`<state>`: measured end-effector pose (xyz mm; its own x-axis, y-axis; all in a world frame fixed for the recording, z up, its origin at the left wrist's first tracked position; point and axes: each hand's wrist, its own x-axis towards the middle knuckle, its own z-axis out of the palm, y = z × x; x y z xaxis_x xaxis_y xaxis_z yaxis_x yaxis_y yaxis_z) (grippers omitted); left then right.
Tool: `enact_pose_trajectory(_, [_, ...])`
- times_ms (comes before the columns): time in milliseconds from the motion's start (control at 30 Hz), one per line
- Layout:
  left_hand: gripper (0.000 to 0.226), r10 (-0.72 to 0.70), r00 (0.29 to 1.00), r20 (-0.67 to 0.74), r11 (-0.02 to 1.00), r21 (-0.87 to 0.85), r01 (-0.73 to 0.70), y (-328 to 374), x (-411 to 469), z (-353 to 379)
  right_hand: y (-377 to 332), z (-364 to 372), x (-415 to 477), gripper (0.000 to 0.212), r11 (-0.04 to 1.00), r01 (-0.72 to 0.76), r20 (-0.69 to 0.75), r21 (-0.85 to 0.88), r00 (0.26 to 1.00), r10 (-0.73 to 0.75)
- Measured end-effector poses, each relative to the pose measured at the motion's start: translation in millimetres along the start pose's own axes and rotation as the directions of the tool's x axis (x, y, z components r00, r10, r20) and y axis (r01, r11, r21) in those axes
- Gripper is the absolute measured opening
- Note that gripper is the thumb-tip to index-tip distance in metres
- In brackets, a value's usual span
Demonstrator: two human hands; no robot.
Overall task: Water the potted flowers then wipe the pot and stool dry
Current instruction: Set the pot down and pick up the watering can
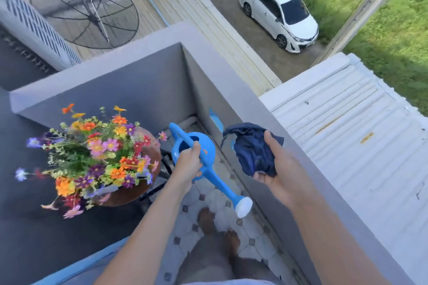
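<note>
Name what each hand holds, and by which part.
Left hand grips the can by its handle; right hand holds the cloth, bunched in its palm.

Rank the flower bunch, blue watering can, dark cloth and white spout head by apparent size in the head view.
1. flower bunch, clearly largest.
2. blue watering can, spout included.
3. dark cloth, bunched in the right hand.
4. white spout head, smallest.

Left hand grips blue watering can; right hand holds navy cloth; potted flowers left.
</note>
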<state>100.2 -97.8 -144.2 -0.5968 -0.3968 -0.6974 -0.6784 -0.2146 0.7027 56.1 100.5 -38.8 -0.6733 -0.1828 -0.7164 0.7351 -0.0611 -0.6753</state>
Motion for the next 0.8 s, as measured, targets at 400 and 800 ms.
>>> enact_pose_trajectory(400, [0.042, -0.164, 0.978, -0.128, 0.986, -0.041, 0.16, -119, 201, -9, 134, 52, 202, 0.047, 0.969, -0.178, -0.101, -0.169, 0.982, 0.162])
enact_pose_trajectory(800, [0.038, -0.015, 0.903, -0.43, 0.997, 0.063, 0.047, -247, 425, 1, 272, 68, 454, 0.043, 0.954, -0.184, -0.027, -0.237, 0.983, 0.183])
